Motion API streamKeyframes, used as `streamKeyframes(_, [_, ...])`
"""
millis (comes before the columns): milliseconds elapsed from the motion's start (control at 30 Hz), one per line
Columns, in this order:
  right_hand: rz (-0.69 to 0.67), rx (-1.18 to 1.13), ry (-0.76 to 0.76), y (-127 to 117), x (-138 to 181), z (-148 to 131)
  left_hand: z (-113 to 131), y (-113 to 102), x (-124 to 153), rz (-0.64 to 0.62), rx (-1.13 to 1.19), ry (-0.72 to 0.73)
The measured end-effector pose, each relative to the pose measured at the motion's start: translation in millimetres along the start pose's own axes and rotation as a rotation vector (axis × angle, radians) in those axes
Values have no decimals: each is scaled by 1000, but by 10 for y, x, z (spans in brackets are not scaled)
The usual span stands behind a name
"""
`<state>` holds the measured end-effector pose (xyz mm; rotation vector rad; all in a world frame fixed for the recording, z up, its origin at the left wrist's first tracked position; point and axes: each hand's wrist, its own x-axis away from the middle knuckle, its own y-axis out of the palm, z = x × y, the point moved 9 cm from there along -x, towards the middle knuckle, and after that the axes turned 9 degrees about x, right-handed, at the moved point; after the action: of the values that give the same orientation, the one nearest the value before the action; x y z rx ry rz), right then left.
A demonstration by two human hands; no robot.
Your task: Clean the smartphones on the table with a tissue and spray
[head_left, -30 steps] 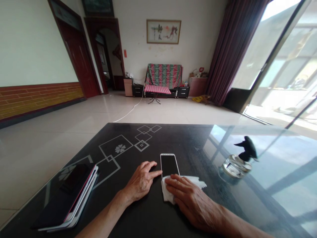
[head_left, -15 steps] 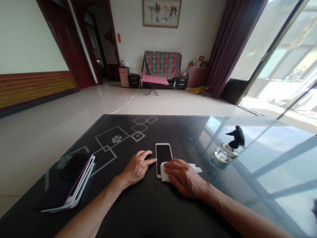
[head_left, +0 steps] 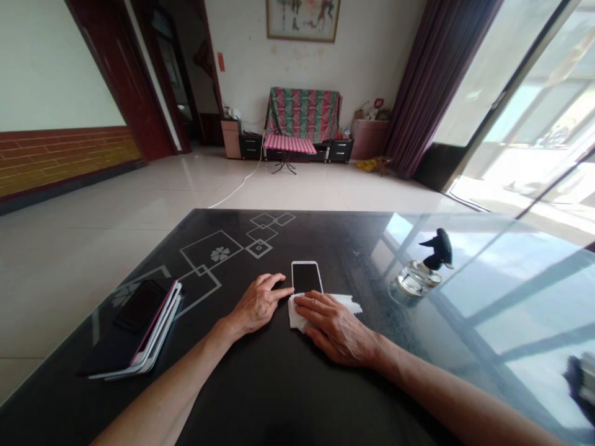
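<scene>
A white phone (head_left: 307, 276) with a dark screen lies flat on the black glass table (head_left: 279, 384). My left hand (head_left: 258, 303) rests on the table at the phone's left edge, fingers stretched out and touching its side. My right hand (head_left: 332, 325) lies flat on a white cloth (head_left: 297, 313) and presses it over the phone's near end, fingers extended.
A stack of tablets and a dark phone (head_left: 137, 328) sits at the table's left. A clear spray bottle with a black nozzle (head_left: 421, 269) stands to the right. A dark object (head_left: 581, 378) shows at the far right edge. Beyond lie a tiled floor and a covered sofa (head_left: 302, 118).
The view has tilted down and everything sits higher in frame. My right hand has slid the cloth a little leftward across the phone's near end. My left hand keeps its place by the phone.
</scene>
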<state>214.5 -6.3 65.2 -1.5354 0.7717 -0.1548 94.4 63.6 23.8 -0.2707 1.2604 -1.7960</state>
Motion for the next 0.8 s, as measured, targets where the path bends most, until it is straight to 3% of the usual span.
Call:
streamKeyframes(233, [28, -20, -24, -19, -43, 50, -14, 4, 5, -2, 0, -15])
streamKeyframes(500, [171, 80, 193, -78, 120, 473, -18, -1, -1, -20, 10, -28])
streamKeyframes(600, [144, 90, 189, -54, 109, 431, -16, 6, -4, -21, 3, -25])
streamKeyframes(800, [6, 45, 29, 10, -6, 121, -16, 12, -6, -5, -2, -5])
